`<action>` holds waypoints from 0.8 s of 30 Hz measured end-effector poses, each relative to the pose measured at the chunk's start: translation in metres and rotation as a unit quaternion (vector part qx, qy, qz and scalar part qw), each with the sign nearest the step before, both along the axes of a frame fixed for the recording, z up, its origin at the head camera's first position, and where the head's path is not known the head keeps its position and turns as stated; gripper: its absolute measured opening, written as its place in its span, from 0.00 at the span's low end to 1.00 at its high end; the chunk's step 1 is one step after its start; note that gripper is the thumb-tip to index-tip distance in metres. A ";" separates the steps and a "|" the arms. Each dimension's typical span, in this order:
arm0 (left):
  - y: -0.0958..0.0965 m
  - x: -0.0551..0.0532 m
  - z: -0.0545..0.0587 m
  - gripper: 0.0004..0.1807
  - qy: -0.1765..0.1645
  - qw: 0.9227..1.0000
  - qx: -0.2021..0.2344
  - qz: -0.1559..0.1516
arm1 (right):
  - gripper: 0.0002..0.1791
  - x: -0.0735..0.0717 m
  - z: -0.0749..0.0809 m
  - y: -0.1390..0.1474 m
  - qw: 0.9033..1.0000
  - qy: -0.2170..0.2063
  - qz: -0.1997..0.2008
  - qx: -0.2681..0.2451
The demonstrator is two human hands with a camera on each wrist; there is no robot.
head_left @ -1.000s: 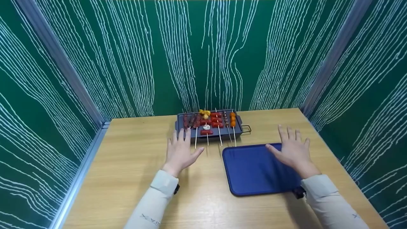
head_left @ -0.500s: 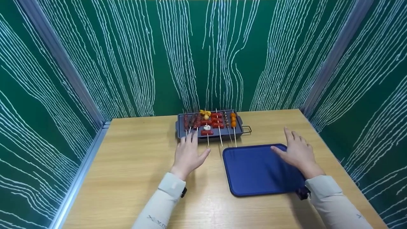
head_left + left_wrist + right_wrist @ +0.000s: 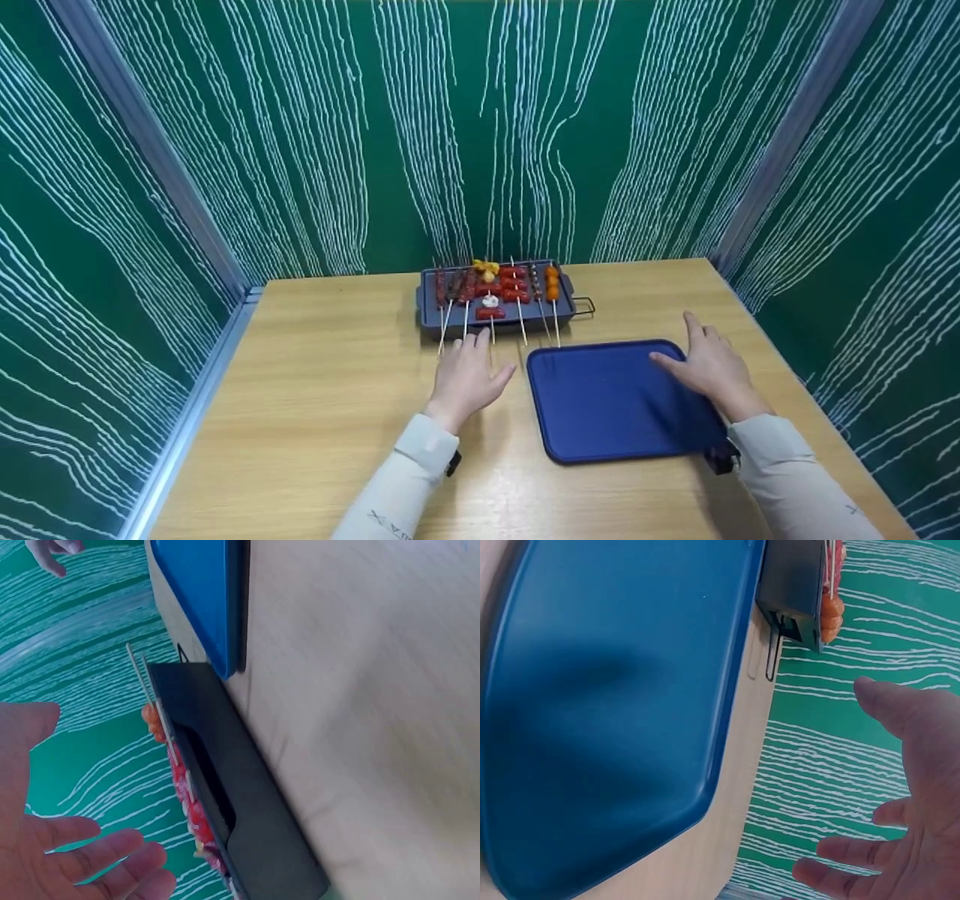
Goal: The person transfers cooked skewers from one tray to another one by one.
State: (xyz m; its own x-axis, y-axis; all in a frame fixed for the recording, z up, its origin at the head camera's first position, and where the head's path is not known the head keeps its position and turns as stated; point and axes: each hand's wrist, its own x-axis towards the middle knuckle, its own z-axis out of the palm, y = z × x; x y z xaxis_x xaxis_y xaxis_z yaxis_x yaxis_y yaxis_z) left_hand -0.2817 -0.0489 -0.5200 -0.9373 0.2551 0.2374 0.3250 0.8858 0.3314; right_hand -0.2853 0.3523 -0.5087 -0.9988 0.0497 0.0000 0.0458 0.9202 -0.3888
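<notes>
A small dark grill (image 3: 450,324) stands near the table's back edge with several skewers lying across it. Among them are an orange ball skewer (image 3: 553,283), a red sausage skewer (image 3: 514,283) and dark meat skewers (image 3: 468,286); their sticks point toward me. My left hand (image 3: 466,379) hovers in front of the grill, fingers spread and holding nothing, fingertips close to the stick ends. Over the right part of a blue tray (image 3: 600,405) hangs my right hand (image 3: 712,367), its fingers loosely extended around nothing. The left wrist view shows the grill's front wall (image 3: 247,787) beyond my fingers.
A wire handle (image 3: 583,305) juts from the grill's right end. The wooden table (image 3: 300,405) is bordered by green walls (image 3: 300,150) with white wavy lines, behind and at both sides.
My left hand has moved right and toward me, away from over the grill's left front. My right hand has shifted slightly right and down. The skewers and tray stay put.
</notes>
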 end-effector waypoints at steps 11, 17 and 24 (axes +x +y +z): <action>0.016 0.006 -0.015 0.39 -0.018 0.999 0.050 -0.011 | 0.63 -0.001 -0.012 0.014 0.999 -0.036 -0.012 -0.030; 0.025 0.008 -0.024 0.36 -0.027 0.996 0.087 -0.011 | 0.63 -0.001 -0.018 0.020 0.998 -0.054 -0.018 -0.042; 0.034 0.009 -0.030 0.31 -0.067 0.989 0.129 -0.003 | 0.58 0.001 -0.024 0.026 0.998 -0.054 -0.012 -0.031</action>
State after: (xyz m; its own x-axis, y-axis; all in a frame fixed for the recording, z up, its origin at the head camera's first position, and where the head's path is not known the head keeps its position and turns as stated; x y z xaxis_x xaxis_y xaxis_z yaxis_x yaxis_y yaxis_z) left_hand -0.2725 -0.0147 -0.5502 -0.9635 0.2072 0.1692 0.2674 0.7641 0.5870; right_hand -0.2846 0.3783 -0.5328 -0.9913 0.0702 -0.1117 0.1124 0.8928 -0.4363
